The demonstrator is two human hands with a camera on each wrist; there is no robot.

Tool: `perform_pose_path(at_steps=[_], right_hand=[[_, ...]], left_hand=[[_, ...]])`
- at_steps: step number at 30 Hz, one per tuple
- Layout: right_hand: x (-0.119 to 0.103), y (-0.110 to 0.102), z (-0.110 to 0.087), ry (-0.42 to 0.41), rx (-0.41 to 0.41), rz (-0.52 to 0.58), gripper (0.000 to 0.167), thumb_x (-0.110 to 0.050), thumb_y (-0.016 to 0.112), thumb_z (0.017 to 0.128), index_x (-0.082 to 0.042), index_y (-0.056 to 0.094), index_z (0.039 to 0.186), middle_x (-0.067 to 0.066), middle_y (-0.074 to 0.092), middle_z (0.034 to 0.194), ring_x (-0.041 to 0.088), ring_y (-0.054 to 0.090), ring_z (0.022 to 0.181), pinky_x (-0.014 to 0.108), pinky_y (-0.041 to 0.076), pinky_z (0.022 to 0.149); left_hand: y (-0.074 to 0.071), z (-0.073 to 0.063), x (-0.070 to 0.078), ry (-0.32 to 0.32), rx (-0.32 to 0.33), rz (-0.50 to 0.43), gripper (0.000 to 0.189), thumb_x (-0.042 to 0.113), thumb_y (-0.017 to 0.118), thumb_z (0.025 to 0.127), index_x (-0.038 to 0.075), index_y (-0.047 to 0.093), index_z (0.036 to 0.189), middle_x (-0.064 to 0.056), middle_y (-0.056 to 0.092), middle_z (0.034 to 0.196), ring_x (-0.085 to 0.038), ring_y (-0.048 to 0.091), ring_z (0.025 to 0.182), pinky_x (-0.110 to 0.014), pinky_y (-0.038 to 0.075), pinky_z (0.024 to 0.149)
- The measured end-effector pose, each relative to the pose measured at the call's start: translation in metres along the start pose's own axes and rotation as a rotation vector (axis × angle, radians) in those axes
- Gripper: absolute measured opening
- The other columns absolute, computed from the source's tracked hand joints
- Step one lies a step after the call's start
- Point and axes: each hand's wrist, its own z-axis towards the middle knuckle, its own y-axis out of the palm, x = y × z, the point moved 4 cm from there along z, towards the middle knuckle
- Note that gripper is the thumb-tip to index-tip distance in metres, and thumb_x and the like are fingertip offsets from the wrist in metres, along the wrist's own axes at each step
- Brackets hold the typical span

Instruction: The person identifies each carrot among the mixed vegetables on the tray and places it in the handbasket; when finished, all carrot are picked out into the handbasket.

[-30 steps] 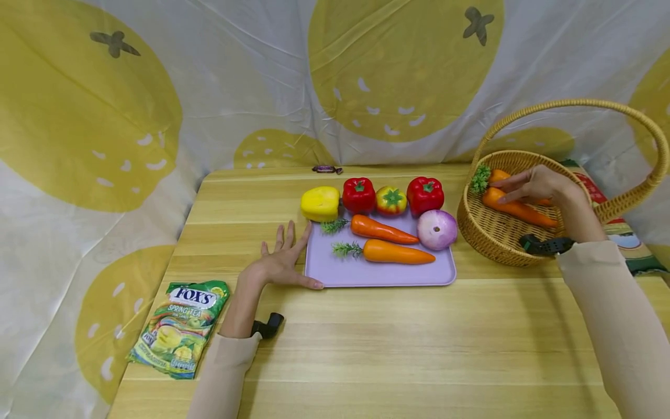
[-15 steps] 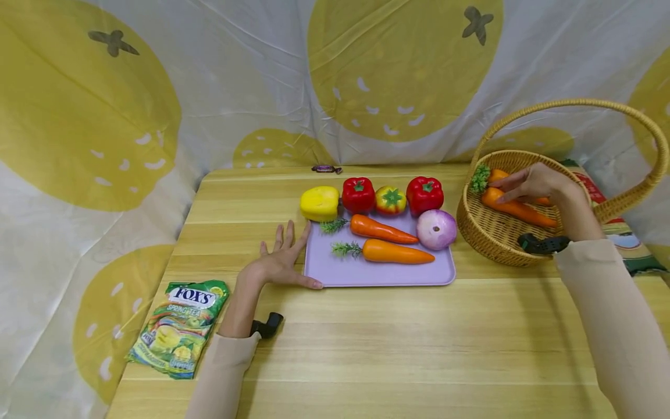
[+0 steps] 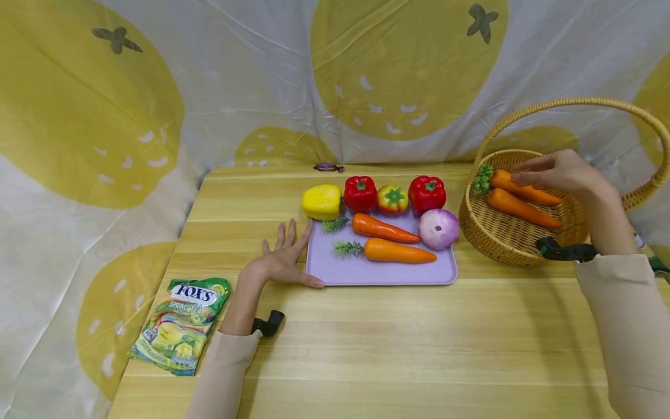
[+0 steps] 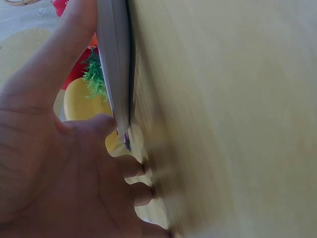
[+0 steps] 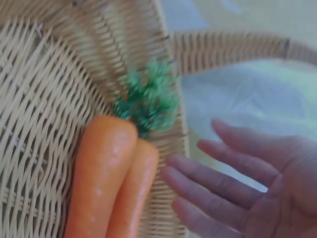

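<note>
Nearest you is the candy bag [image 3: 180,326], left of your left hand [image 3: 280,262]. That hand is spread out, gripping nothing, thumb and index finger touching the tray [image 3: 340,272]. Just right of it, on the tray, are the front carrot [image 3: 400,251] and the back carrot [image 3: 384,228], with the onion [image 3: 438,229] past their tips. The peppers and tomato line up behind those.

Further right, your right hand [image 3: 565,171] hangs over the basket [image 3: 484,241], fingers loose and holding nothing. The two basket carrots [image 3: 523,208] lie just below and left of it; the wrist view shows a gap between fingertips and carrots.

My read: you're at the hand-free point of handling those carrots, can't tell if it's drop-off or pickup. Picking up calls for closing on the far one; otherwise lift out, minding the handle [image 3: 565,103].
</note>
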Motion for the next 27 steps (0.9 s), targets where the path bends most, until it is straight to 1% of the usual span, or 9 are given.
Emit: perform_pose_path(at_steps=[1,4,7,8,13,16,22,25,27], right_hand=[[-0.002,0.0,-0.004,-0.009,0.005,0.001,0.045,-0.053,0.068,0.096,-0.033,0.067,0.137,-0.013,0.07,0.129,0.031,0.048,0.138,0.061,0.04,0.112],[-0.011,0.003,-0.015,-0.062,0.009,0.007,0.044,-0.051,0.063,0.1,-0.033,0.064,0.141,-0.039,0.064,0.107,0.002,0.059,0.119,0.033,0.049,0.105],[-0.026,0.01,-0.028,-0.13,0.029,-0.009,0.048,-0.047,0.06,0.103,-0.025,0.062,0.145,-0.041,0.063,0.107,-0.012,0.062,0.102,0.013,0.049,0.086],[-0.03,0.013,-0.033,-0.144,0.041,-0.021,0.048,-0.047,0.06,0.103,-0.023,0.062,0.145,-0.041,0.063,0.108,-0.018,0.06,0.097,0.007,0.046,0.078],[-0.061,0.037,-0.056,-0.25,0.1,-0.025,0.045,-0.041,0.065,0.102,-0.018,0.066,0.14,-0.037,0.066,0.11,-0.016,0.059,0.098,0.008,0.048,0.076],[-0.081,0.057,-0.064,-0.33,0.116,0.009,0.038,-0.034,0.068,0.101,-0.017,0.07,0.135,-0.029,0.07,0.116,-0.008,0.065,0.099,0.01,0.051,0.078],[-0.116,0.104,-0.071,-0.456,0.055,0.041,0.036,-0.027,0.07,0.1,-0.021,0.069,0.136,0.0,0.072,0.131,0.0,0.067,0.108,0.012,0.052,0.084],[-0.127,0.129,-0.068,-0.507,0.006,0.067,0.04,-0.025,0.072,0.099,-0.024,0.067,0.138,0.001,0.07,0.135,0.01,0.066,0.116,0.021,0.053,0.094],[-0.133,0.146,-0.063,-0.549,-0.024,0.075,0.043,-0.022,0.074,0.097,-0.021,0.066,0.14,0.003,0.069,0.137,0.02,0.064,0.121,0.033,0.055,0.101]], left_hand=[[0.0,0.0,0.0,0.0,0.001,0.001,0.148,0.087,0.077,0.06,0.041,-0.02,0.161,-0.012,-0.038,0.166,-0.035,-0.036,0.153,-0.079,-0.013,0.117],[0.001,0.001,-0.001,0.003,0.006,0.01,0.148,0.09,0.075,0.059,0.042,-0.021,0.161,-0.012,-0.038,0.166,-0.035,-0.036,0.153,-0.08,-0.013,0.116],[0.0,0.0,-0.001,0.005,0.014,0.019,0.147,0.09,0.074,0.059,0.042,-0.021,0.16,-0.013,-0.037,0.166,-0.036,-0.036,0.154,-0.08,-0.012,0.116],[0.0,-0.001,-0.001,0.007,0.016,0.022,0.146,0.09,0.074,0.06,0.042,-0.021,0.16,-0.013,-0.037,0.166,-0.036,-0.035,0.154,-0.08,-0.012,0.116],[-0.004,-0.006,0.006,0.029,0.012,0.004,0.145,0.086,0.076,0.063,0.04,-0.02,0.162,-0.015,-0.035,0.167,-0.039,-0.033,0.155,-0.082,-0.013,0.114],[-0.01,-0.013,0.014,0.042,-0.002,-0.02,0.144,0.08,0.079,0.067,0.035,-0.017,0.164,-0.019,-0.034,0.167,-0.043,-0.031,0.155,-0.083,-0.014,0.112],[-0.015,-0.02,0.023,0.02,-0.027,0.002,0.138,0.068,0.081,0.076,0.028,-0.017,0.165,-0.021,-0.032,0.167,-0.043,-0.031,0.155,-0.081,-0.013,0.115],[-0.015,-0.02,0.023,0.015,-0.027,0.002,0.137,0.068,0.081,0.077,0.028,-0.017,0.165,-0.02,-0.032,0.167,-0.042,-0.031,0.155,-0.081,-0.013,0.115],[-0.015,-0.021,0.023,0.015,-0.028,-0.013,0.138,0.071,0.08,0.075,0.029,-0.016,0.165,-0.02,-0.032,0.167,-0.042,-0.031,0.155,-0.081,-0.013,0.115]])
